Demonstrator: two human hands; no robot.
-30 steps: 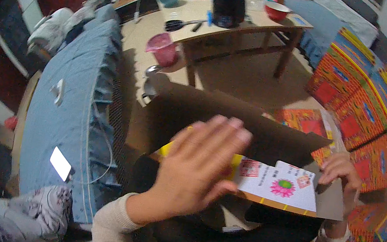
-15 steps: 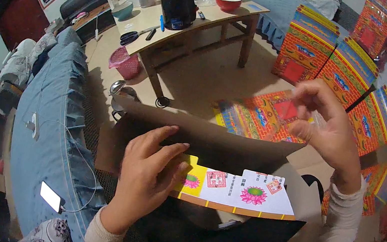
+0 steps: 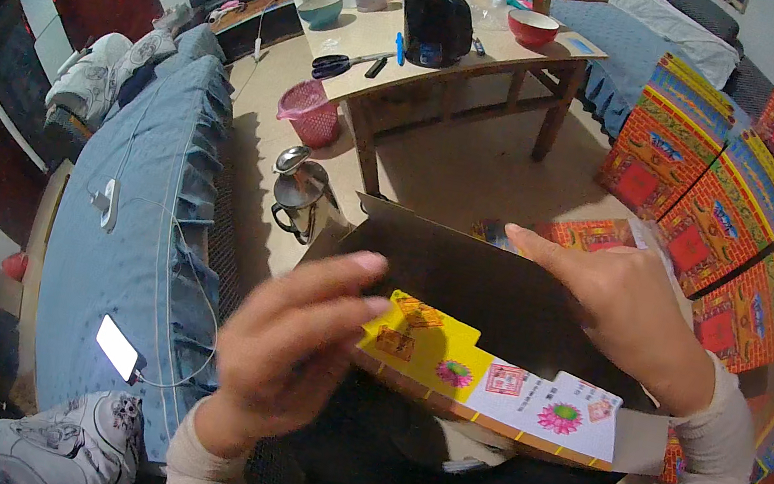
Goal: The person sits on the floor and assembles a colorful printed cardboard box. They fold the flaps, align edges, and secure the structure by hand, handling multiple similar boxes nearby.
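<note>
An open cardboard box (image 3: 463, 274) with a dark inside sits in front of me. Along its near side lie yellow cards (image 3: 432, 340) and white cards (image 3: 547, 414), printed with pink flowers and red seals. My left hand (image 3: 296, 339) is blurred at the left end of the yellow cards, its fingers stretched and apart, with nothing seen in them. At the box's far right edge is my right hand (image 3: 615, 304), its index finger stretched leftward over the rim. Its other fingers are mostly hidden, and no grip on the cardboard shows.
Red-and-yellow printed packs (image 3: 665, 149) stand at the right. A wooden table (image 3: 351, 84) ahead holds a black appliance (image 3: 436, 27), scissors (image 3: 334, 64) and a red bowl (image 3: 532, 30). A pink basket (image 3: 311, 113) and a metal kettle (image 3: 302, 188) stand on the floor. A lit phone (image 3: 117, 348) lies on the blue sofa (image 3: 124, 241).
My right hand has come down from above the printed packs to the box's far edge. My left hand has drawn back toward me, showing more yellow cards. The whole view has shifted.
</note>
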